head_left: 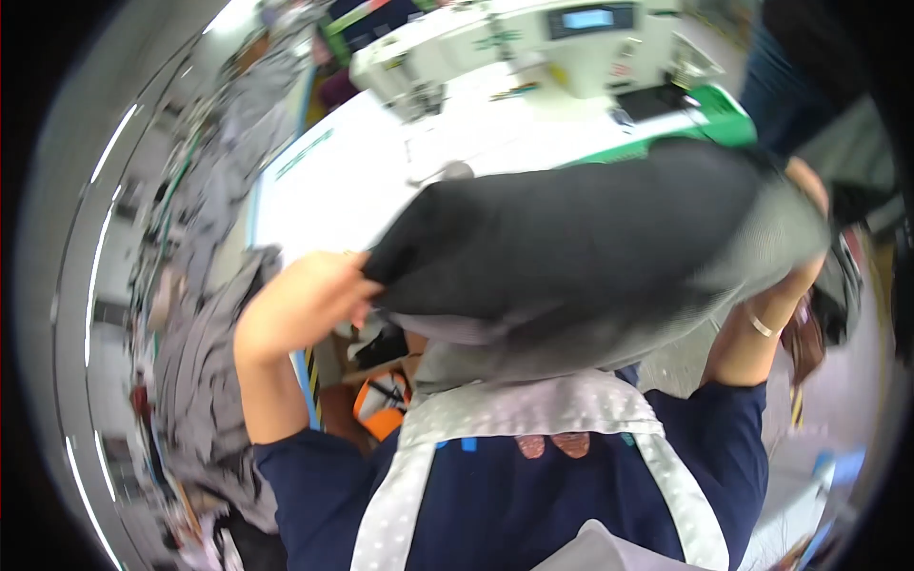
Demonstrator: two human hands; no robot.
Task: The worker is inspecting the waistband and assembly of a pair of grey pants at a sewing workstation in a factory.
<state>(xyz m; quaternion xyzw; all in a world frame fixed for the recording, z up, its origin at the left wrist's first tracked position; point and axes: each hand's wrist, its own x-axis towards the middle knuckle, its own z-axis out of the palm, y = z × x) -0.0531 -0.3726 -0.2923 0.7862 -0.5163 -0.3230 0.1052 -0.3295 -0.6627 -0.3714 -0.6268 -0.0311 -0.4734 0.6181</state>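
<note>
A dark grey piece of fabric (571, 238), perhaps a garment, is stretched between my two hands above my lap. At its left end my left hand (328, 295) grips the edge, fingers closed on the cloth. My right hand (809, 205) is at the far right end, mostly covered by the lighter grey side of the fabric; its fingers are partly hidden and blurred, but the cloth hangs taut from it. Beyond the cloth stands a white sewing machine (514, 57) on a white table (333, 195).
Heaped grey cloth (214, 352) lies along the left side. Below the table is an orange and black object (383, 400). A green-edged panel (719, 119) borders the machine's right side. A person in blue trousers (776, 76) is at the upper right. Dark bags or cloths (838, 295) hang at right.
</note>
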